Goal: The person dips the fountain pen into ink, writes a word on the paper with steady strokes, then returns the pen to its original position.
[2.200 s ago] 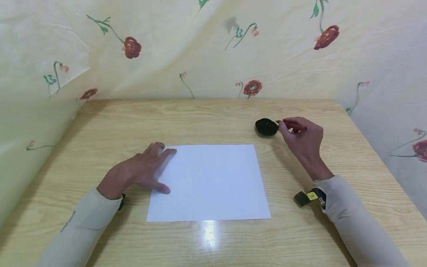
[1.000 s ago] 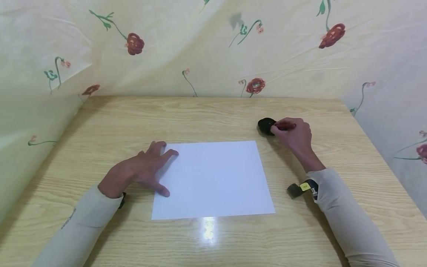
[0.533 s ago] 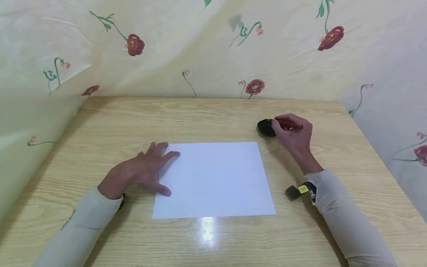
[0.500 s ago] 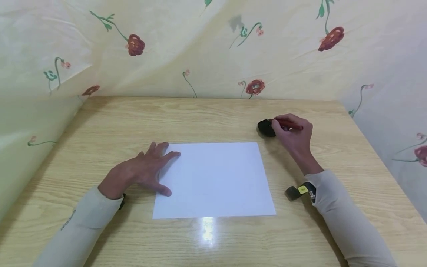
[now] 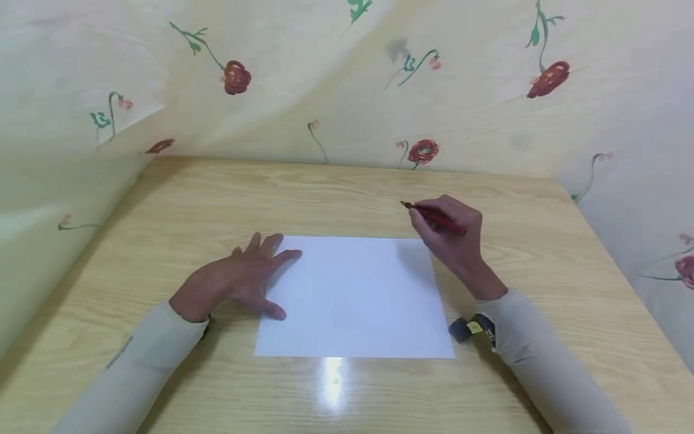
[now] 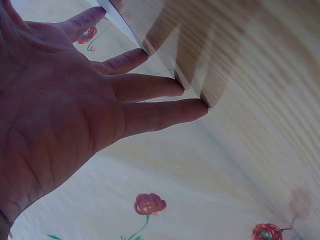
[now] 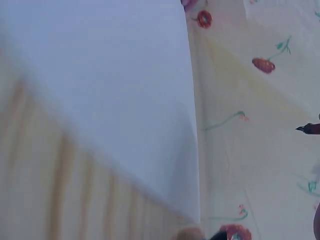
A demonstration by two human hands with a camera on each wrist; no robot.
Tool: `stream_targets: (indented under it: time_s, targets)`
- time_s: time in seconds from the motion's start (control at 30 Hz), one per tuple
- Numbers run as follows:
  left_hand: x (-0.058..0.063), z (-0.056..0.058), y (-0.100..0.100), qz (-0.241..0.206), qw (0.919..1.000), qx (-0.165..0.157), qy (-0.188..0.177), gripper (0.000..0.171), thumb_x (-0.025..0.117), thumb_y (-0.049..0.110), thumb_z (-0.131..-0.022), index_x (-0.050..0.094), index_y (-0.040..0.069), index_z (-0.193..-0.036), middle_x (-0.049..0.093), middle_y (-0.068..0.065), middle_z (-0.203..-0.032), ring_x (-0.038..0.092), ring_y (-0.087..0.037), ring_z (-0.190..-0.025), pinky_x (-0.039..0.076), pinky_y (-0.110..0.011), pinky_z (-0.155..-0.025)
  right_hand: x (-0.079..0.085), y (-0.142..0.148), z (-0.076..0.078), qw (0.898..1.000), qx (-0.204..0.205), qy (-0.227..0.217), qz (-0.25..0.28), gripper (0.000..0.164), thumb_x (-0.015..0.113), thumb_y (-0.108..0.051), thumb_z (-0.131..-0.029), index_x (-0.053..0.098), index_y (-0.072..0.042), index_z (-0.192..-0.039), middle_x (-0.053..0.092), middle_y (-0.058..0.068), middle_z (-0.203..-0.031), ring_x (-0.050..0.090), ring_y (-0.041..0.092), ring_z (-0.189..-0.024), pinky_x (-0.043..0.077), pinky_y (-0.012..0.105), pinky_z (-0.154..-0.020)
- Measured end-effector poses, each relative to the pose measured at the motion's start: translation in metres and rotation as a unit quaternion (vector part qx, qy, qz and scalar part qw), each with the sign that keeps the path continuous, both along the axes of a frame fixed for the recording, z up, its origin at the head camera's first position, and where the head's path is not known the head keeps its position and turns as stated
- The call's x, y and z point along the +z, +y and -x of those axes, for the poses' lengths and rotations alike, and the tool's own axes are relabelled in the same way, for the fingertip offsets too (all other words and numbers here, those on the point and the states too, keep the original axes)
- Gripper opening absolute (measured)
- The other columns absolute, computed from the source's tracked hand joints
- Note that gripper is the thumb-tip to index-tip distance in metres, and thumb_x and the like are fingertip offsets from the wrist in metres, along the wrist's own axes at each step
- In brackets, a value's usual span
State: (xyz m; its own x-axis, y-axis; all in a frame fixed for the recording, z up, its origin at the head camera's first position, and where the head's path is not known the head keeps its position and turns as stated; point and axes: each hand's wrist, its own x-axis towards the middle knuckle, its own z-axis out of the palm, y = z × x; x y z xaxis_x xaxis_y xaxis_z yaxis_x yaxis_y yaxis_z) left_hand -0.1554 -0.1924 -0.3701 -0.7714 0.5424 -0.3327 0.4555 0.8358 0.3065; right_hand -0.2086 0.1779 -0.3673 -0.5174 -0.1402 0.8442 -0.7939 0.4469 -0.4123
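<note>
A white sheet of paper (image 5: 358, 295) lies flat on the wooden table. My left hand (image 5: 244, 278) rests on its left edge, fingers spread, with the thumb and index finger over the sheet; in the left wrist view the fingertips of this hand (image 6: 60, 100) touch the tabletop and the paper's edge. Above the paper's far right corner, my right hand (image 5: 455, 235) pinches a dark red fountain pen (image 5: 441, 221), its nib pointing to the far left, off the surface. Only the front of the pen (image 7: 312, 129) shows in the right wrist view. No marks are visible on the paper.
The wooden tabletop (image 5: 244, 193) extends around the sheet. Flowered cloth (image 5: 347, 90) hangs behind it and at both sides. A wrist camera (image 5: 462, 330) on the right wrist hangs near the sheet's right edge. The black rounded object from earlier frames is out of sight, probably behind my right hand.
My right hand has moved left and nearer, carrying the fountain pen from the black rounded object, where its tip was, to above the paper's far right corner. The left hand stays on the sheet.
</note>
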Motion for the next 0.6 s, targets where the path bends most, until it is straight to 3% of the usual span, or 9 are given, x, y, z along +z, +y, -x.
stream_targets:
  time_s: [0.27, 0.47, 0.6]
  targets:
    - [0.000, 0.002, 0.003, 0.004, 0.9998, 0.008, -0.015, 0.113, 0.082, 0.059, -0.072, 0.021, 0.022, -0.160, 0.003, -0.024, -0.163, -0.002, -0.058, -0.144, 0.015, -0.077, -0.106, 0.000, -0.041, 0.000, 0.993, 0.091, 0.045, -0.059, 0.011, 0.074, -0.004, -0.079, 0.076, 0.002, -0.089, 0.071, 0.007, -0.075, 0.063, 0.016, -0.059, 0.048, 0.015, -0.060]
    - [0.001, 0.004, 0.003, 0.017, 0.9998, 0.007, -0.002, 0.114, 0.082, 0.060, -0.072, 0.020, 0.023, -0.160, 0.003, -0.024, -0.163, 0.000, -0.058, -0.144, 0.017, -0.076, -0.106, -0.001, -0.073, -0.002, 0.983, 0.171, 0.000, -0.065, 0.017, 0.077, 0.003, -0.075, 0.076, -0.001, -0.091, 0.073, 0.006, -0.080, 0.067, 0.015, -0.065, 0.052, 0.016, -0.062]
    - [0.000, 0.005, 0.002, 0.019, 0.9998, 0.006, 0.005, 0.114, 0.081, 0.062, -0.071, 0.022, 0.023, -0.160, 0.006, -0.025, -0.162, 0.003, -0.058, -0.144, 0.019, -0.076, -0.105, -0.005, -0.089, 0.000, 0.977, 0.204, -0.024, -0.064, 0.020, 0.078, 0.007, -0.074, 0.076, -0.002, -0.092, 0.073, 0.007, -0.081, 0.067, 0.015, -0.068, 0.053, 0.017, -0.064]
